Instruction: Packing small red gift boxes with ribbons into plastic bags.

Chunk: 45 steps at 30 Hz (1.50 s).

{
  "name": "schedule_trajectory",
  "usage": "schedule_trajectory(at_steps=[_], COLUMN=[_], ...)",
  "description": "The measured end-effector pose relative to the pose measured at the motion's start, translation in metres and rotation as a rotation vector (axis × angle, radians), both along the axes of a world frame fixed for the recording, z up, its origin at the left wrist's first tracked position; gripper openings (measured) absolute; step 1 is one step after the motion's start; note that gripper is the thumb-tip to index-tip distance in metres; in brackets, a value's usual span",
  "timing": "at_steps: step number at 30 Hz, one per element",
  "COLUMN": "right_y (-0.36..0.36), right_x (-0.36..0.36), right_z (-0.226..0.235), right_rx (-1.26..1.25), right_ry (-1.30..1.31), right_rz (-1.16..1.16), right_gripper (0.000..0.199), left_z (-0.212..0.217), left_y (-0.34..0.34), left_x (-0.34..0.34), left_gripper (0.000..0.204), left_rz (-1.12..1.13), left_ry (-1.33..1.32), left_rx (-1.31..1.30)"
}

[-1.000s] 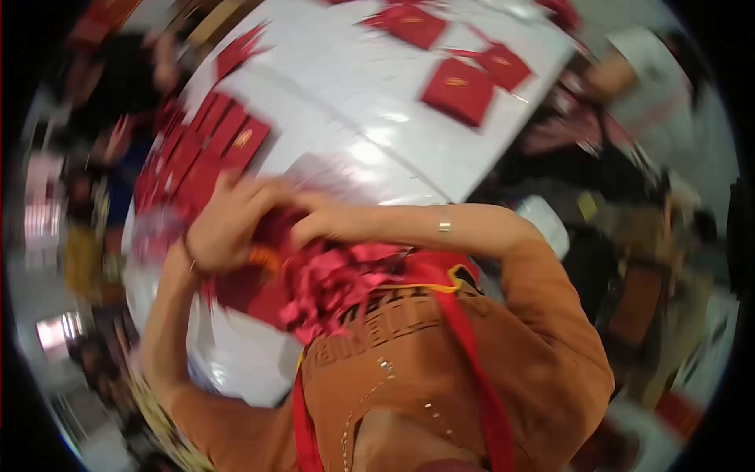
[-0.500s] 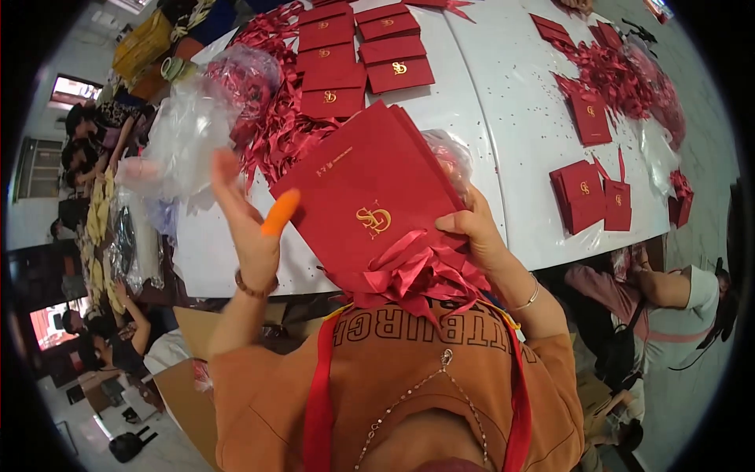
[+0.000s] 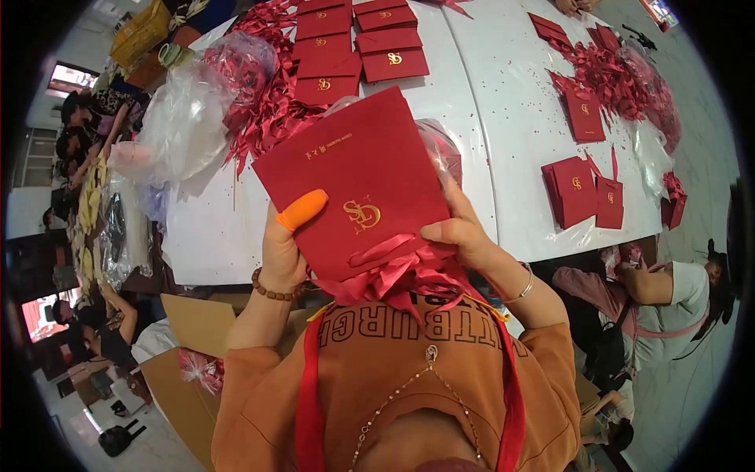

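Note:
A stack of flat red paper gift bags [image 3: 358, 169] with gold print is held up in front of my chest, above the near edge of the table. Pink-red ribbon handles [image 3: 397, 271] bunch at the end closest to me. My left hand [image 3: 285, 256] grips the left edge, its thumb, in an orange finger cot [image 3: 303, 209], lying on top and its other fingers hidden beneath. At the right edge, my right hand [image 3: 464, 232] clasps the stack with the thumb on the front. How many bags are in the stack cannot be told.
Stacks of red bags [image 3: 322, 47] stand on the white table [image 3: 212, 244] beyond, beside a heap of red ribbon [image 3: 263, 118] and clear plastic bags [image 3: 185, 118]. More bags [image 3: 570, 193] lie to the right. An open cardboard box [image 3: 177, 385] sits at lower left. Other people sit on both sides.
My left hand has come in from the left, off the stack, and now grips its left edge. The bags have shifted slightly left and turned a little; my right hand keeps its hold.

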State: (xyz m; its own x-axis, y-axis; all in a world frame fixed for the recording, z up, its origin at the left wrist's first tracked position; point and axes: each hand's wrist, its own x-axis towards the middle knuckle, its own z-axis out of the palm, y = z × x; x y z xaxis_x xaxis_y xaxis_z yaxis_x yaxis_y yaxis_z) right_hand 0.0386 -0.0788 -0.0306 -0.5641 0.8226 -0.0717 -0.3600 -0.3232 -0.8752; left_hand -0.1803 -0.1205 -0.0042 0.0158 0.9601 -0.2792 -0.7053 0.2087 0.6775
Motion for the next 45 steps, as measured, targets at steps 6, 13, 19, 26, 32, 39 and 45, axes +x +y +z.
schedule_trajectory(at_steps=[6, 13, 19, 26, 32, 39, 45], right_y=[-0.002, 0.004, 0.004, 0.011, 0.006, 0.020, 0.017], right_x=[0.006, 0.008, 0.000, 0.001, -0.011, 0.000, -0.007], right_z=[0.001, 0.000, -0.010, -0.013, -0.007, -0.032, -0.013], right_rx=[0.000, 0.076, 0.065, 0.029, -0.165, -0.213, -0.258], right_ry=[-0.015, 0.017, 0.440, -0.009, 0.550, 0.812, 0.645], right_rz=[0.165, 0.164, 0.193, 0.217, 0.092, 0.171, 0.010], right_gripper=[0.089, 0.093, 0.077, 0.053, 0.049, 0.049, 0.048], left_z=[0.002, 0.012, 0.008, 0.003, 0.057, -0.005, -0.022], left_y=[0.002, -0.002, 0.002, 0.003, 0.008, 0.026, 0.014], left_x=[0.002, 0.009, 0.007, -0.050, -0.100, -0.031, -0.015], left_gripper=[0.043, 0.052, 0.053, 0.038, 0.043, 0.048, 0.040], left_rz=[0.021, 0.005, 0.092, 0.497, -0.160, -0.385, -0.256], left_ry=[0.015, 0.445, 0.423, 0.145, -0.071, -0.087, 0.011], left_rx=[-0.009, 0.126, 0.221, -0.025, 0.282, 0.294, -0.019])
